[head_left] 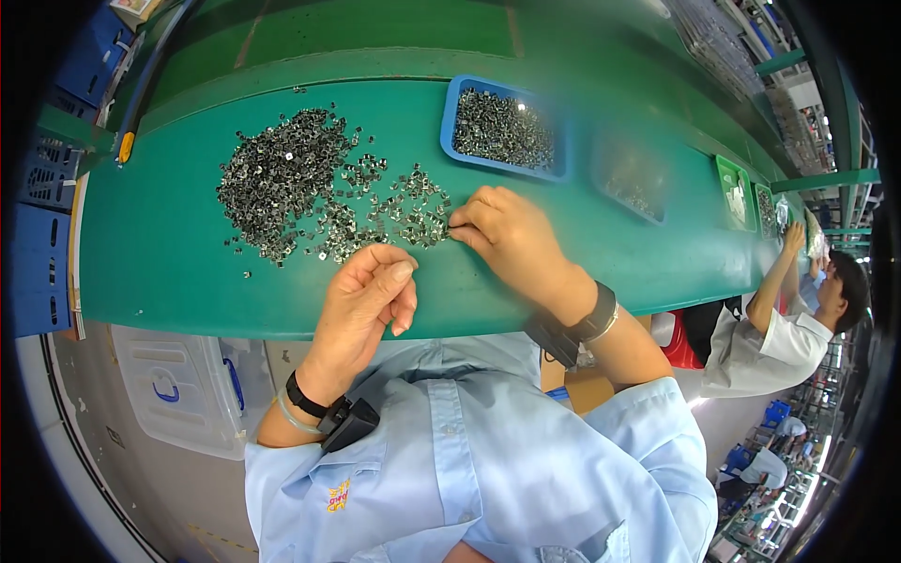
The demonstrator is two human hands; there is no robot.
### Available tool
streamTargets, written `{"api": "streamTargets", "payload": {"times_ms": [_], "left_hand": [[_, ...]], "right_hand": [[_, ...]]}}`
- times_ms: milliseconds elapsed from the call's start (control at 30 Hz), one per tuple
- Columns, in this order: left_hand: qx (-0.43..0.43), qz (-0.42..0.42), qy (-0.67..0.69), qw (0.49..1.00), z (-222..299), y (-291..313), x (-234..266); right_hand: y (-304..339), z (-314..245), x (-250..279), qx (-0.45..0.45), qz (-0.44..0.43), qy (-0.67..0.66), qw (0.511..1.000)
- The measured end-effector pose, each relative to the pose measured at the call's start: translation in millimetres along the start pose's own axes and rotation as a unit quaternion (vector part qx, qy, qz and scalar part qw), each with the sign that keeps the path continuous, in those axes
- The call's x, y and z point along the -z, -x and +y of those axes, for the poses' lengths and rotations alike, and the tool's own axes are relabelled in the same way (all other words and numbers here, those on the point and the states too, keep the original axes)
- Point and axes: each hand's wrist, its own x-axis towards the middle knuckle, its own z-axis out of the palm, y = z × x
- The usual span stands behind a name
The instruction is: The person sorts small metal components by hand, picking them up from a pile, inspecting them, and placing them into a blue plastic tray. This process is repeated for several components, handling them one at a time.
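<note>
Where loose metal parts [422,223] end, right grip [507,225] pinched at their edge, left grip [368,293] state unclear

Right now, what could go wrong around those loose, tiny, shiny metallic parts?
The loose metallic parts lie spread across the flat green tabletop, so the right hand, at their edge, might scatter some. The left hand is near the tabletop's front edge; a sweep could drop parts. The filled blue rectangular plastic tray stands just beyond the right hand; a knock might spill it.
</note>
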Motion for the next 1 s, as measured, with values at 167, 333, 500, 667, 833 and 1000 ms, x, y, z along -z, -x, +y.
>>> {"api": "streamTargets", "payload": {"times_ms": [167, 333, 500, 667, 833, 1000], "left_hand": [[-0.011, 0.030, -0.090, 0.995, -2, -9, -15], [0.004, 0.024, -0.182, 0.983, -4, -29, -29], [0.008, 0.011, -0.134, 0.991, -5, -36, -32], [0.011, -0.010, -0.156, 0.988, -3, -36, -33], [0.007, -0.046, -0.109, 0.993, 2, -35, -32], [0.010, -0.067, -0.087, 0.994, -3, -30, -34]], "right_hand": [[6, -7, 9, -0.055, 0.030, -0.098, 0.993], [7, -15, 14, -0.036, 0.073, -0.108, 0.991], [10, -14, 13, -0.060, 0.078, -0.150, 0.984], [12, -12, 16, -0.021, 0.092, -0.155, 0.983], [12, -20, 25, -0.117, 0.070, -0.299, 0.945], [15, -21, 17, -0.025, 0.116, -0.212, 0.970]]}}
